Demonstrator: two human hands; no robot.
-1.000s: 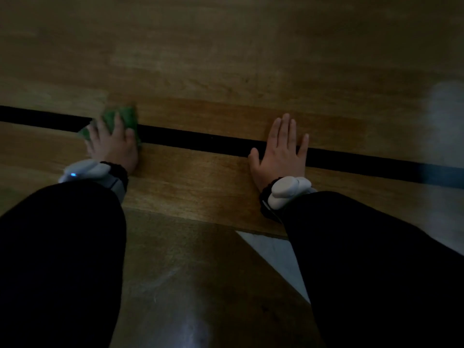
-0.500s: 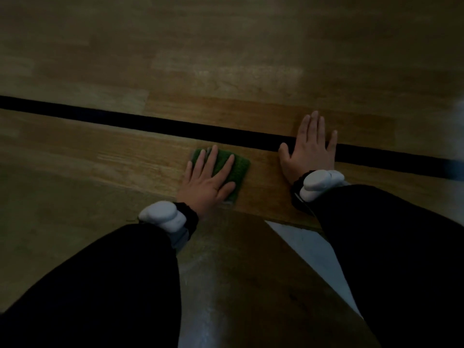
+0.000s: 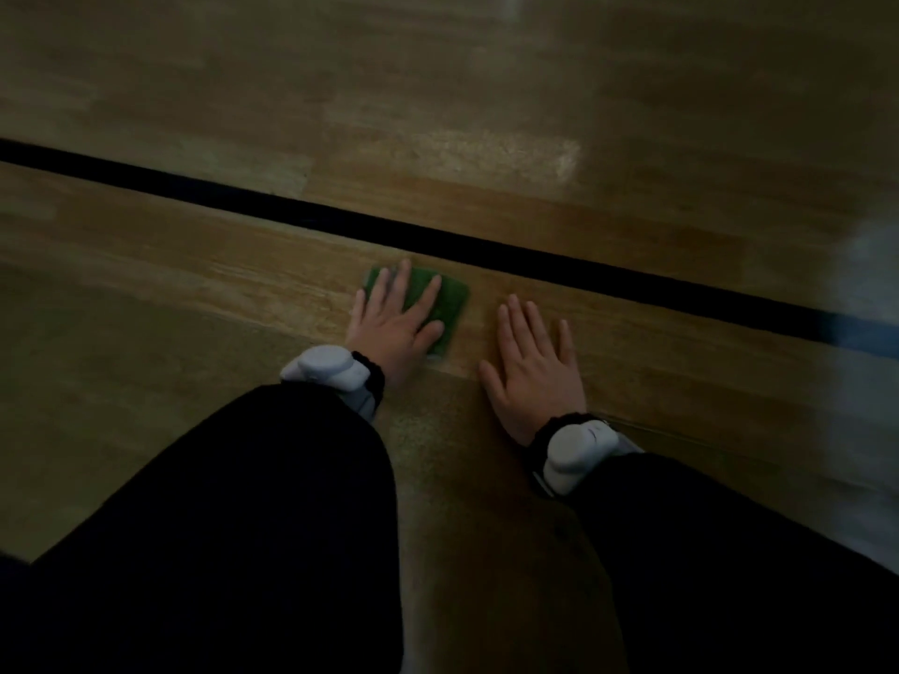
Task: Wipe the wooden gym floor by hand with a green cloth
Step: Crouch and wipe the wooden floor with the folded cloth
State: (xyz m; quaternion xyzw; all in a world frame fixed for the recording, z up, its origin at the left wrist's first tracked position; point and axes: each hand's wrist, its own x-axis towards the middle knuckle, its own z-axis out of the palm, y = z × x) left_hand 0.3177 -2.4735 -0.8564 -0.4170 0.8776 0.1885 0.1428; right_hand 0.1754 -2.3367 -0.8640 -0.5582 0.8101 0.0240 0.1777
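A folded green cloth (image 3: 447, 304) lies flat on the wooden gym floor (image 3: 243, 265), just below a black court line. My left hand (image 3: 396, 323) presses down on the cloth with fingers spread, covering its left half. My right hand (image 3: 535, 367) rests flat on the bare boards a little right of the cloth, fingers apart, holding nothing. Both wrists carry white devices on dark bands, and both arms are in black sleeves.
The black court line (image 3: 559, 262) runs diagonally from upper left to right across the boards. A pale painted patch (image 3: 871, 265) shows at the right edge. The scene is dim.
My left hand swept the cloth from far left, on the black line, to the middle beside my right hand. The right hand now lies below the line instead of across it.
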